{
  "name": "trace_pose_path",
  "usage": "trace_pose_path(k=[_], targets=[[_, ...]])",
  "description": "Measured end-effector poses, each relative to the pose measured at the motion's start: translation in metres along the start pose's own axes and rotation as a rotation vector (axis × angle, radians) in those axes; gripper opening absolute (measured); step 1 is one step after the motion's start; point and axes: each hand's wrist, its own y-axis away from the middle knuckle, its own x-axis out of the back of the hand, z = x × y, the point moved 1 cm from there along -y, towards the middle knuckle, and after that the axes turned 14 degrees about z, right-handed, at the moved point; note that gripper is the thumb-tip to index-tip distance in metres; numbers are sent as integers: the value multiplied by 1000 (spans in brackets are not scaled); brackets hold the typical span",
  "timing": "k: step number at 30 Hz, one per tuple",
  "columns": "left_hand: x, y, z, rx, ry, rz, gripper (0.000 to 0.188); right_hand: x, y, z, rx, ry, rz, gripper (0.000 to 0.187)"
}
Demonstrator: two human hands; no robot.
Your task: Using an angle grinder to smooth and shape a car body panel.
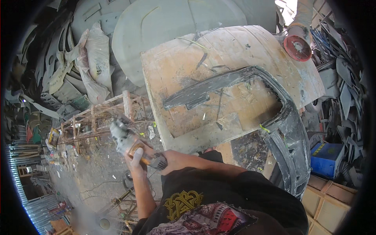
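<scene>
Both your hands are gripping the slanting tool left of the cardboard, your right hand nearer the frame on top.

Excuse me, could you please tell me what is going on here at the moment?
A person is gripping a handheld power tool with the left hand and right hand together. The tool is off to the left, apart from the scuffed dark frame. That frame lies partly on a cardboard sheet, with its right-hand section reaching past the sheet's near edge. The tool's front end looks blurred.
</scene>
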Motion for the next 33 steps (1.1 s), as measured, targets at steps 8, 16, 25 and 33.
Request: trace_pose_path(k=[8, 16, 25, 33], targets=[[-10, -91, -38, 240, -282, -219, 38, -8, -43, 28, -151, -295, 154, 75], [-21, -226, -34, 356, -167, -478, 39, -34, -108, 32, -114, -319, 547, 73], [57, -310, 65, 324, 252, -466, 61, -61, 13, 92, -450, 370, 311, 31], [134, -229, 110, 246, 310, -368, 60, -57, 183, 162, -629, 358, 537, 17]])
